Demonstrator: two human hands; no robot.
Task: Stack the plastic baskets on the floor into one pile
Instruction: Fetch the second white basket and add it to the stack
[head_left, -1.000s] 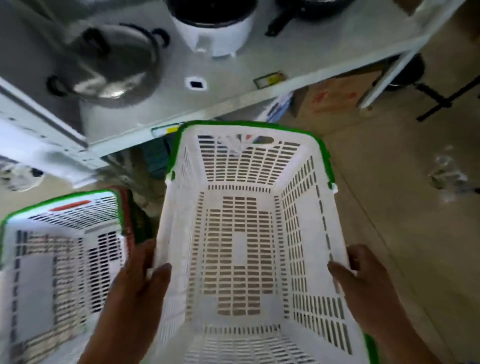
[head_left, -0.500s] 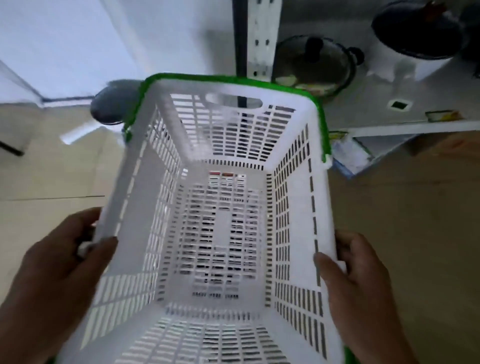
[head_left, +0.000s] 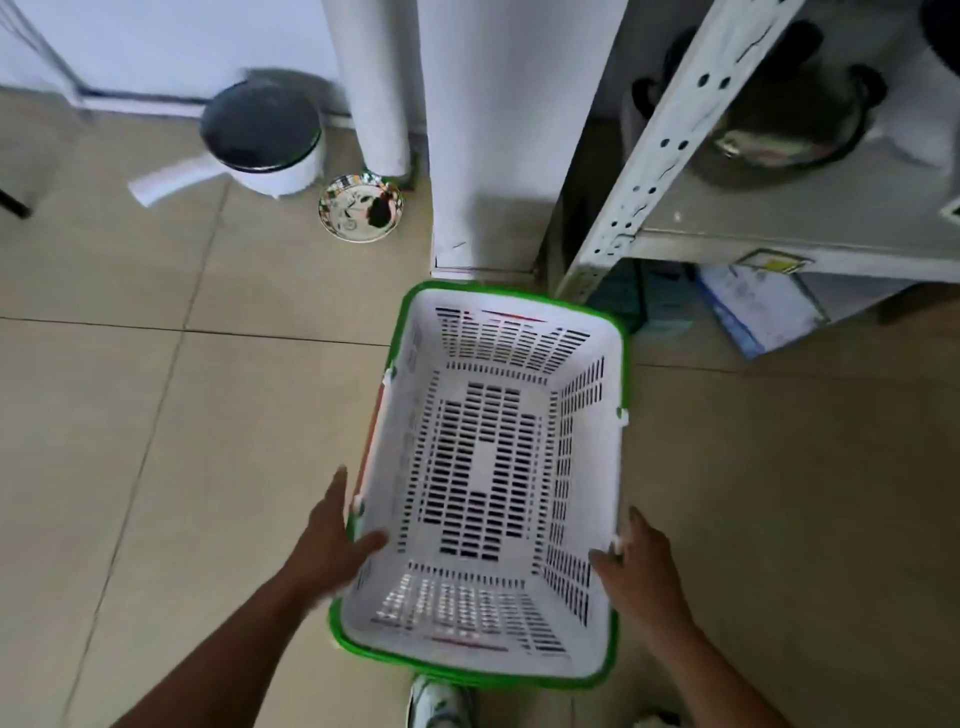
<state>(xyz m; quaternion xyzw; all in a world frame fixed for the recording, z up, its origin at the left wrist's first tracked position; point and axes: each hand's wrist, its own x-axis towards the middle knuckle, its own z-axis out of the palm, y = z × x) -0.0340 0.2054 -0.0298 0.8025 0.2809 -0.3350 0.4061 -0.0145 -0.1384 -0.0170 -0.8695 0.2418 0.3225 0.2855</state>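
- the left hand (head_left: 332, 545) and right hand (head_left: 641, 564) each have their grip closed on a side rim of the white basket with the green rim (head_left: 498, 467)
- half a second ago that basket was raised in front of the shelf; now it sits low over the floor (head_left: 156, 415), seemingly nested in another basket, red edges peeking out; so i judge one stacking step nearly done
- beyond, a patterned dish (head_left: 361, 208) and a pedal bin (head_left: 262, 137) stand by the wall
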